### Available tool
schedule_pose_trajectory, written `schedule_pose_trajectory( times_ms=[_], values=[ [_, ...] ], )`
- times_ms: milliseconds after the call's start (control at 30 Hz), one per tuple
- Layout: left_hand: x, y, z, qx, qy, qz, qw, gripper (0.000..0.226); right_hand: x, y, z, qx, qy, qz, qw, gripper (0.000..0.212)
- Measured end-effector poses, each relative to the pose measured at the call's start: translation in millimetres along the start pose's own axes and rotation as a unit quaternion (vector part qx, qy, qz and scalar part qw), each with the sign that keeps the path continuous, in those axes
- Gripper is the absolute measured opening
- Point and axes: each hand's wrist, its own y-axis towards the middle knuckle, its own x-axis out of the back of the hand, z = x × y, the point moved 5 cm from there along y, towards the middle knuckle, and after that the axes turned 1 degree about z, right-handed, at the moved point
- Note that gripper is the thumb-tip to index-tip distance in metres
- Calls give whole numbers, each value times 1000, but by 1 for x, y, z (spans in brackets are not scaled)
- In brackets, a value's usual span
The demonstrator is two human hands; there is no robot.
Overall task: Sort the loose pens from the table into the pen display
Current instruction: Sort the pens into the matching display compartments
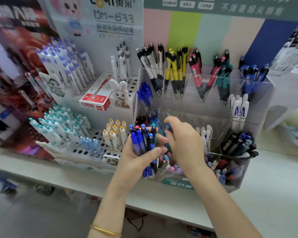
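Observation:
My left hand (138, 157) grips a bundle of pens (143, 143), mostly blue with some dark ones, held upright in front of the clear acrylic pen display (193, 103). My right hand (184, 143) is just right of the bundle, its fingers curled round the top of one blue pen (168, 127), most of which is hidden. The display's back row holds white, yellow, red, teal and blue pens in separate compartments. Its front row holds blue pens (145, 95), white pens (239, 109) and dark pens (237, 143).
A white perforated stand (86, 148) with teal, light blue and yellow-capped pens stands at the left. A red and white box (96, 98) and a rabbit figure (120, 93) sit behind it. The white shelf edge (76, 177) runs below my hands.

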Motion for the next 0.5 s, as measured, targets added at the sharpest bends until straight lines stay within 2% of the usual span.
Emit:
schedule_pose_trajectory(
  times_ms=[167, 267, 300, 333, 367, 400, 433, 500],
  values=[
    [-1, 3, -3, 12, -40, 34, 999, 36, -16, -2, -2, -5, -4, 76, 997, 47],
    [-5, 6, -4, 26, -65, 59, 996, 39, 12, 2, -1, -65, 144, -10, 987, 31],
    [-6, 7, -3, 32, -74, 60, 995, 40, 23, 3, -1, -101, 238, -14, 966, 22],
    [-7, 9, -2, 37, -81, 57, 994, 40, 30, 5, 1, -138, 346, 6, 928, 17],
    [-9, 11, -1, 43, -87, 48, 994, 40, 35, 6, 5, -169, 442, 45, 880, 14],
    [-10, 13, 1, 51, -89, 33, 994, 39, 39, 5, 10, -177, 493, 86, 847, 10],
    [-12, 15, 2, 58, -88, 18, 994, 38, 41, 4, 12, -162, 488, 109, 851, 9],
    [-20, 20, 4, 73, -89, 10, 993, 34, 46, 4, 9, -140, 425, 103, 888, 16]
  ],
)
